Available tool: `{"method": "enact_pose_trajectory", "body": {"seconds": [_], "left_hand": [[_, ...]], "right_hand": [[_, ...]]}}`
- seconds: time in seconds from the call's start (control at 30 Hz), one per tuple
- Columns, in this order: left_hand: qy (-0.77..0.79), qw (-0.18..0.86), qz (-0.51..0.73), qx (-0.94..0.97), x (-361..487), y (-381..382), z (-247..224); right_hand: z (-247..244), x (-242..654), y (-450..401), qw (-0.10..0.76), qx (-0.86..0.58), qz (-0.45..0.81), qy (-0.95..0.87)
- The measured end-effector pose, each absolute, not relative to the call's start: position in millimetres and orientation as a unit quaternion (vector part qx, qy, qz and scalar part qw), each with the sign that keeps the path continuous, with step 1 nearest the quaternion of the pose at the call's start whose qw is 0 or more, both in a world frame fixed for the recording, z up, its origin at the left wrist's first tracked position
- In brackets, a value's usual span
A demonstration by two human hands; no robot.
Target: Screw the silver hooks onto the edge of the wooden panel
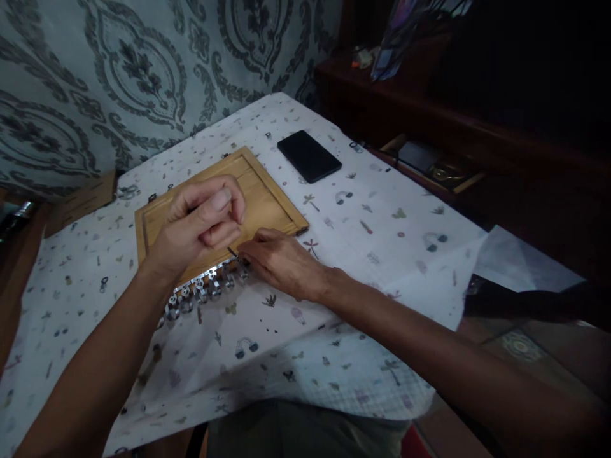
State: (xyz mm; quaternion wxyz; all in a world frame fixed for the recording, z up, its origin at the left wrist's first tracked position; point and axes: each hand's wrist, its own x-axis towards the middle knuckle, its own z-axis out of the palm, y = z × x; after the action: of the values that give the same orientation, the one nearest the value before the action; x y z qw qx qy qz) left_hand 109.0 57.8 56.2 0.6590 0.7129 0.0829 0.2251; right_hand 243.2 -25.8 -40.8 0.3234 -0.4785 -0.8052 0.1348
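A wooden board with a raised rim lies on the patterned tablecloth. Along its near edge runs a row of several shiny metal clips. My left hand is raised over the board, its fingers curled together; what they hold, if anything, is hidden. My right hand is at the near right part of the board, fingers pinched at the right end of the clip row. A thin dark piece shows at its fingertips.
A black phone lies beyond the board to the right. Cardboard is at the far left, by the patterned wall covering. An open drawer and dark furniture stand at the right. The tablecloth hangs over the near edge.
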Motion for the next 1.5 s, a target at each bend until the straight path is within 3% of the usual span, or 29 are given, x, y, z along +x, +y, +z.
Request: {"method": "enact_pose_trajectory", "body": {"seconds": [0.2,0.33,0.93,1.5], "left_hand": [[0.092,0.61,0.368,0.696,101.5,58.9,69.8],[0.176,0.556,0.459,0.67,101.7,50.4,77.4],[0.303,0.526,0.548,0.575,108.9,37.3,50.4],[0.294,0.511,0.567,0.575,111.2,32.5,46.8]], "right_hand": [[-42.2,243.0,-26.0,0.325,-0.484,0.147,-0.799],[-43.0,243.3,-26.2,0.326,-0.491,0.153,-0.793],[-41.8,243.2,-26.3,0.32,-0.494,0.17,-0.79],[-41.4,243.0,-26.7,0.318,-0.497,0.169,-0.79]]}}
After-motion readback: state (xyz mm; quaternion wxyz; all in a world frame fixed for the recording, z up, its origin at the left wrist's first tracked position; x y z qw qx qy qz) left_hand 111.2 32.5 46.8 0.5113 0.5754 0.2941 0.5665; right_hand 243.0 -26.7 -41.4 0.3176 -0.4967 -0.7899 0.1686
